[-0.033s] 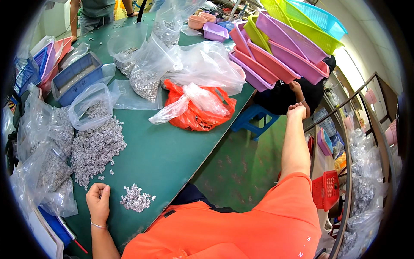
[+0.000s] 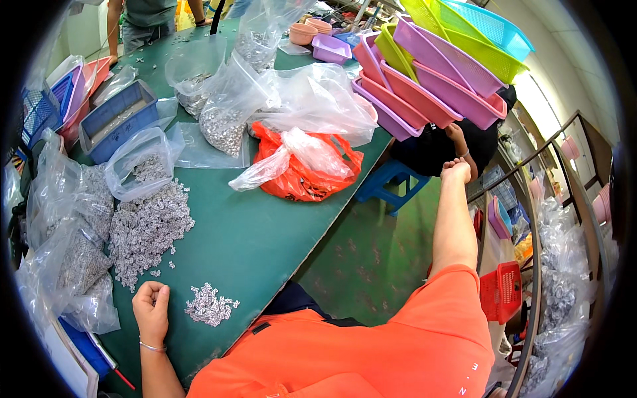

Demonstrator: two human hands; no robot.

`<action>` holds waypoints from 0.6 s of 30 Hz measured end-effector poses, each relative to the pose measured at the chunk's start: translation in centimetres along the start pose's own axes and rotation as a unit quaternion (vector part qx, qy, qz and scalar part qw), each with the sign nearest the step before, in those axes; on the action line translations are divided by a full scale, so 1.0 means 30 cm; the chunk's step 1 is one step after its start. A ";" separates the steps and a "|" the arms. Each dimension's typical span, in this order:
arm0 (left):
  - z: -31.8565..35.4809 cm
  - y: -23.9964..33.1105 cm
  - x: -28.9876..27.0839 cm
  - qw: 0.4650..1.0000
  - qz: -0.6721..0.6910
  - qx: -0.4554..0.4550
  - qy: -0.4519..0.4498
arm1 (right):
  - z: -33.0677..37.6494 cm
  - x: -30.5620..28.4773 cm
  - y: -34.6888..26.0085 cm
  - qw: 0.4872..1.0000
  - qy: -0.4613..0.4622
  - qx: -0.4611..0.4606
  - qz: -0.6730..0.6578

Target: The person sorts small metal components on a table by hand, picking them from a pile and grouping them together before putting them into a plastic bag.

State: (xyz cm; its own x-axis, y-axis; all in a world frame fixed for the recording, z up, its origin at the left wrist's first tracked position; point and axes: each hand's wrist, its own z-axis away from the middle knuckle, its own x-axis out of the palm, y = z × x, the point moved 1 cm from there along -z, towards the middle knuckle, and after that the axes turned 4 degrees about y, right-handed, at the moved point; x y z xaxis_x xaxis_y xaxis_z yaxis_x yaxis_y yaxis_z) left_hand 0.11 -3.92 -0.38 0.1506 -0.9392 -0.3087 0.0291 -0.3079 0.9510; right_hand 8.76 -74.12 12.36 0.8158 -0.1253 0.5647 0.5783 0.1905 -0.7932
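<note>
My left hand [image 2: 151,310] rests on the green table [image 2: 265,232] near its front edge, fingers curled into a loose fist with nothing showing in it. Just to its right lies a small heap of tiny pale grey parts [image 2: 209,306]. A much larger pile of the same parts [image 2: 142,229] spreads out beyond the hand. My right arm stretches far out to the right, off the table. My right hand [image 2: 456,169] has its fingers curled beside a person in dark clothes [image 2: 431,149], and I cannot tell whether it holds anything.
Clear plastic bags of parts [image 2: 66,199] line the left side and the back. An orange bag [image 2: 302,176] lies mid-table and a blue tray [image 2: 119,119] at the left. Stacked pink, purple and green baskets [image 2: 438,73] lean at the right. A blue stool [image 2: 391,182] and a red basket [image 2: 501,292] stand on the floor.
</note>
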 end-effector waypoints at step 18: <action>0.006 0.034 0.010 0.998 -0.052 0.021 0.019 | -0.116 -0.003 0.097 0.989 -0.144 0.008 0.033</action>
State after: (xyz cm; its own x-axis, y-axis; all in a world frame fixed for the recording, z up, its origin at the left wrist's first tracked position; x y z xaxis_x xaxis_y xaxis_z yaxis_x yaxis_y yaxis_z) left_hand 0.00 -4.56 0.50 0.1868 -0.8957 -0.4035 0.0058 -0.4097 0.9122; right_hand 10.39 -76.95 9.19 0.8146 0.1694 0.5548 0.5216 0.2044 -0.8283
